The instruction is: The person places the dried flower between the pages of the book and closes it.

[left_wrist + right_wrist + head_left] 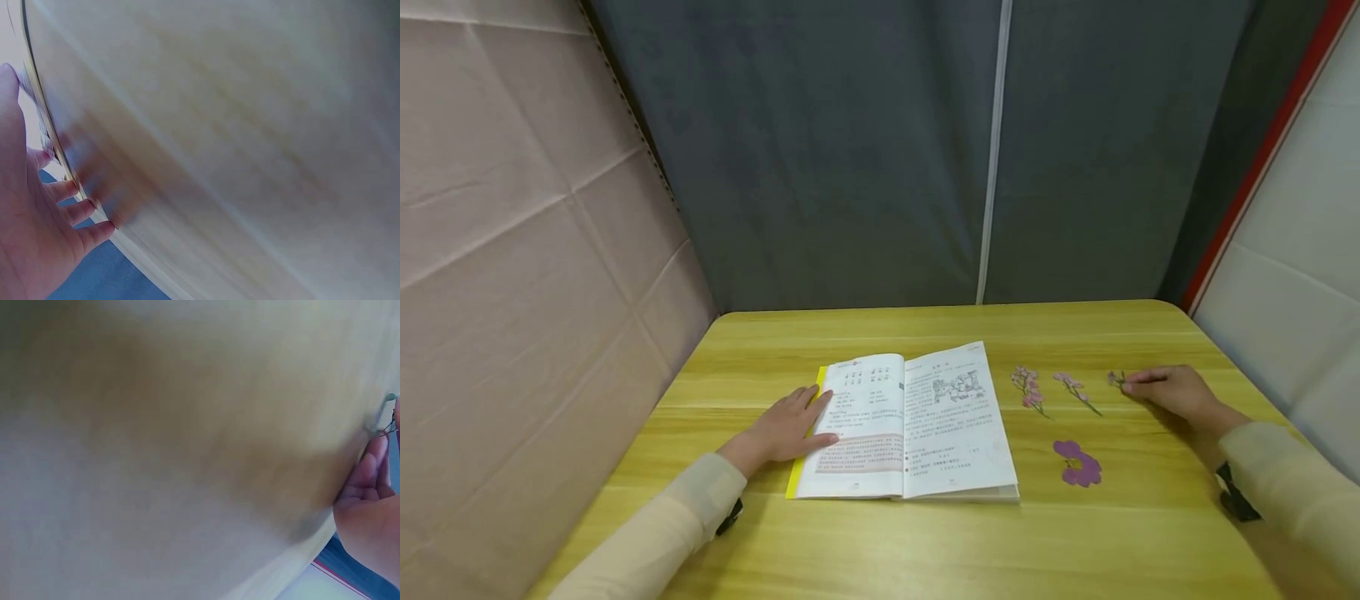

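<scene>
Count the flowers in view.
4: fuller pink sprig beside the open white-paged book; slimmer pink sprig to its right; purple yellow-centred bloom in front; tiny purple sprig in the right hand.

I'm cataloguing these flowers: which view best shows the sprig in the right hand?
The head view: it shows the small sprig with its purplish blossoms, pinched in the right hand. The right wrist view catches only thin parts at the fingers, near the frame's edge; the left wrist view shows none.
</scene>
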Demonstrator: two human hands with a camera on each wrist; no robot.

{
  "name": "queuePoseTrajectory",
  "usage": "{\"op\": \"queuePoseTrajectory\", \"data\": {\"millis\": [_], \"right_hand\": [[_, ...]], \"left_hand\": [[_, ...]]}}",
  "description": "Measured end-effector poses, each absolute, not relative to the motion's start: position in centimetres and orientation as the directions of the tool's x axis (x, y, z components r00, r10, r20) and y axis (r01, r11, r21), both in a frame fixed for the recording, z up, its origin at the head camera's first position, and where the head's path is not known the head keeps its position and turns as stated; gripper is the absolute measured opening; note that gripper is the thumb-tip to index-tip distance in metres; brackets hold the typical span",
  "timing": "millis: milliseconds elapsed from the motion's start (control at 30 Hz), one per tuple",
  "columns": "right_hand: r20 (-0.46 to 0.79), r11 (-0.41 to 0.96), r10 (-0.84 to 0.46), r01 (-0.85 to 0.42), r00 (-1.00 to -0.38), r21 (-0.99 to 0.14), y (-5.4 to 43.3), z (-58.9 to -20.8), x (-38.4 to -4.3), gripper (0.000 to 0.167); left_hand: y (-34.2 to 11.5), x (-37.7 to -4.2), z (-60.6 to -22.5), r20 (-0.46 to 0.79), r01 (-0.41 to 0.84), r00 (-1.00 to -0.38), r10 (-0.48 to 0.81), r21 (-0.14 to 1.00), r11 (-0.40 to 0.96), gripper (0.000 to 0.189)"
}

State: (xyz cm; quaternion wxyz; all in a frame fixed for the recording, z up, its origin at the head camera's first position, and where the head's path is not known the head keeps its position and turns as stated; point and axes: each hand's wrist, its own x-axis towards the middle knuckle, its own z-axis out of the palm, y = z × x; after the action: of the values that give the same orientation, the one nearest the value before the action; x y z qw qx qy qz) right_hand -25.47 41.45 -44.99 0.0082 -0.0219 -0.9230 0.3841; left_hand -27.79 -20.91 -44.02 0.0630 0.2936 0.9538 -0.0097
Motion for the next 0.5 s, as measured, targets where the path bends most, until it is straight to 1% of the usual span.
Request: {"op": "queuePoseTrajectory", "data": {"millis": [100, 200, 267, 500], "right_hand": [[-0.028, 0.641, 0.046, 0.051, -0.999, -0.766, 41.3, -44.6, -25.6, 0.054], [-0.042, 0.603, 0.028, 0.051, -0.999, -0.796, 40.9, -44.0, -25.5, 0.056], [-0.051, 0.595, 0.022, 0.054, -0.998, -0.802, 40.4, -43.6, -25.5, 0.057], [-0.095, 0.584, 0.008, 0.082, -0.995, -0.808, 37.5, -42.0, -25.7, 0.070]], "left_hand": [[-20.9, -27.8, -44.0, -0.122, 0.561, -0.820, 0.559, 0.023, 0.827, 0.088], [-20.9, -27.8, -44.0, -0.126, 0.563, -0.818, 0.561, 0.023, 0.826, 0.089], [-20.9, -27.8, -44.1, -0.122, 0.564, -0.817, 0.563, 0.031, 0.825, 0.089], [-20.9, -27.8, -44.2, -0.120, 0.560, -0.820, 0.560, 0.036, 0.828, 0.089]]}}
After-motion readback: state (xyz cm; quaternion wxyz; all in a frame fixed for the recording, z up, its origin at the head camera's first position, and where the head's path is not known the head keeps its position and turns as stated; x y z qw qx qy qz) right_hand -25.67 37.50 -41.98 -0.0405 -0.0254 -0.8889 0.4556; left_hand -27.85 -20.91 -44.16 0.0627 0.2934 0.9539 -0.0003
